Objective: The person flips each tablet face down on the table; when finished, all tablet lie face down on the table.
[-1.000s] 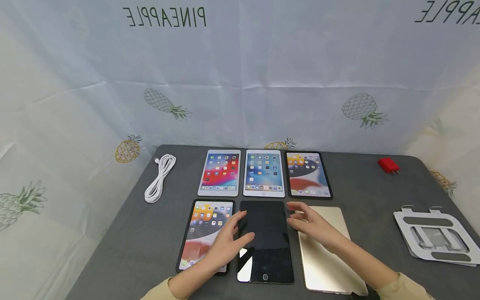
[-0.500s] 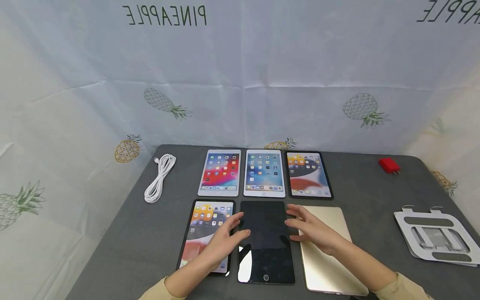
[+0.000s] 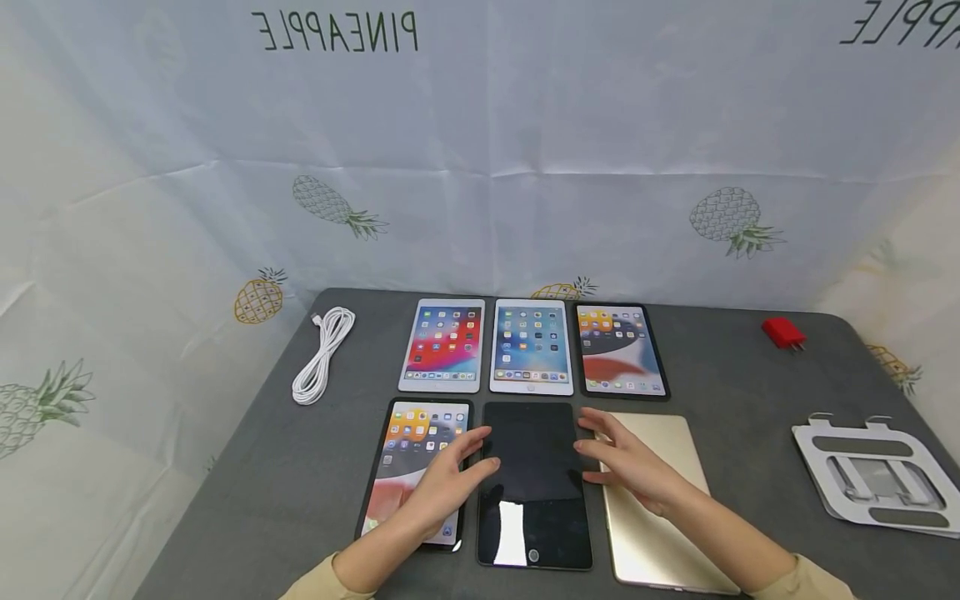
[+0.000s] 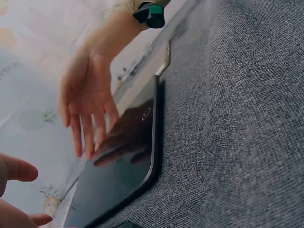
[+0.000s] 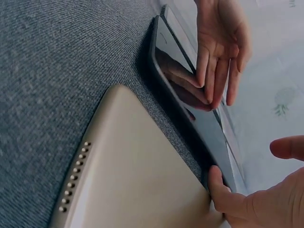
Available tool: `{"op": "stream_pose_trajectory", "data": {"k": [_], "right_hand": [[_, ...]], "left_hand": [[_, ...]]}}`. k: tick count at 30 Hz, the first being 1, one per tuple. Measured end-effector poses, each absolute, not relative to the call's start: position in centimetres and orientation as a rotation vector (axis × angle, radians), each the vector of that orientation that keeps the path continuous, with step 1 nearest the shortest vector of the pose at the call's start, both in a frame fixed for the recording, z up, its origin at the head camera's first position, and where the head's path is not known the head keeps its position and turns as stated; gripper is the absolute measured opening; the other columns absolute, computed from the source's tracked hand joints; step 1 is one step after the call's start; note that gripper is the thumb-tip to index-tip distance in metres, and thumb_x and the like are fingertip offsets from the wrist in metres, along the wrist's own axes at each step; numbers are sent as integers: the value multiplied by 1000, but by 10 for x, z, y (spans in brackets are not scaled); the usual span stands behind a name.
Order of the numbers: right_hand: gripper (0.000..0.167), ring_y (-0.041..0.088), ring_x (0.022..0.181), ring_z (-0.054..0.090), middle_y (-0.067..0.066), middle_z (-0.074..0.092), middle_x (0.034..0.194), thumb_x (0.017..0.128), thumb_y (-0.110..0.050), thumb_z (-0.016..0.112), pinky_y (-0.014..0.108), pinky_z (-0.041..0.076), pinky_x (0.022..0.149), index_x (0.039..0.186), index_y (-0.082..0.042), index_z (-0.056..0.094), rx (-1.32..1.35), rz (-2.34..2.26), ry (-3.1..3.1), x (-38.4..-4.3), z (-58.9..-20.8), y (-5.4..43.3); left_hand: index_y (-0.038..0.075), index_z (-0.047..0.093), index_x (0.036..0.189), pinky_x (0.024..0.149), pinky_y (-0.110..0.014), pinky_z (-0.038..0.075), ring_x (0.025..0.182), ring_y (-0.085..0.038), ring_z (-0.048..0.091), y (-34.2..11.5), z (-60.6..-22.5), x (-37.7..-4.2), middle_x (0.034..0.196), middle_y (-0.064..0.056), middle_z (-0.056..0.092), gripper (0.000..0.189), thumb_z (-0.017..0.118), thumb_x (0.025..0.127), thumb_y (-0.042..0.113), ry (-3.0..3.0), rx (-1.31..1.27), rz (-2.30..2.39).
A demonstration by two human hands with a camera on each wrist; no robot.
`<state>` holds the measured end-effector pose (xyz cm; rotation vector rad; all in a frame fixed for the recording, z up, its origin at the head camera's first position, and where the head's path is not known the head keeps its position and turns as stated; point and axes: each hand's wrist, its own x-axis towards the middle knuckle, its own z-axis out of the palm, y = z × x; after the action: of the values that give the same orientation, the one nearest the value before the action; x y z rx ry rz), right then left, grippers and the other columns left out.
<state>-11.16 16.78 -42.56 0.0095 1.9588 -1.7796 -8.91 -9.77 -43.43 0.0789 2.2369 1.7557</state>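
A black tablet [image 3: 534,467] with a dark, glossy screen lies flat in the middle of the front row. My left hand [image 3: 444,485] is at its left edge, fingers spread and extended, partly over a lit tablet [image 3: 408,437] with a black rim. At the right edge is my right hand [image 3: 633,460], its fingers extended, above a gold tablet [image 3: 671,533] lying back side up. In the right wrist view, one right fingertip [image 5: 216,176] meets the black tablet's side, or nearly so. Neither hand grips anything. The left wrist view shows the dark screen [image 4: 128,142] reflecting the right hand [image 4: 90,90].
Behind stand three lit tablets in a row: white-rimmed left [image 3: 442,346], white-rimmed middle [image 3: 531,346], black-rimmed right [image 3: 622,350]. A coiled white cable [image 3: 322,356] lies left. To the right are a red plug adapter [image 3: 783,333] and a folded stand [image 3: 877,475]. A pineapple-print curtain [image 3: 487,125] rises behind the table.
The left hand has drawn slightly left and down from the dark screen. The right hand's fingers have spread further apart. The tablets keep their places; the view has shifted slightly.
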Motion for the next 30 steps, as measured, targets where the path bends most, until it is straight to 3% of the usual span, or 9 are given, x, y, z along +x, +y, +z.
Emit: {"op": "stream_pose_trajectory", "data": {"k": [10,15,19,23,30], "right_hand": [[66,45,128,43,30,21,152,99,-16,55,52,49,93,152,-1,18,14,-1801,2021,-112,-430,172],[66,31,103,63,29,35,143,99,-13,57,39,55,83,152,-3,19,-21,-1867,2049,-115,-432,179],[66,27,85,68,27,46,132,97,-12,59,34,56,74,152,-4,22,-38,-1867,2097,-118,-434,183],[65,29,80,69,25,50,128,96,-13,61,34,56,73,151,-6,26,-24,-1839,2137,-119,-433,186],[67,34,81,70,28,49,130,95,-15,63,34,57,72,151,-6,27,-53,-1820,2151,-120,-429,186]], "left_hand": [[0,48,140,105,-57,37,134,-38,39,-92,-439,-91,144,-20,46,52,64,94,19,2193,140,1774],[2,50,139,105,-55,37,134,-37,40,-86,-441,-91,143,-18,48,51,64,93,20,2169,180,1778],[3,51,138,106,-51,37,135,-35,39,-83,-443,-93,144,-17,46,50,64,93,20,2182,254,1743],[7,52,138,108,-48,37,137,-30,39,-77,-442,-86,149,-14,41,50,64,94,28,2414,549,1480],[16,41,148,106,-39,40,144,-21,25,-56,-428,-64,159,-7,26,65,61,94,46,2602,1412,850]]}}
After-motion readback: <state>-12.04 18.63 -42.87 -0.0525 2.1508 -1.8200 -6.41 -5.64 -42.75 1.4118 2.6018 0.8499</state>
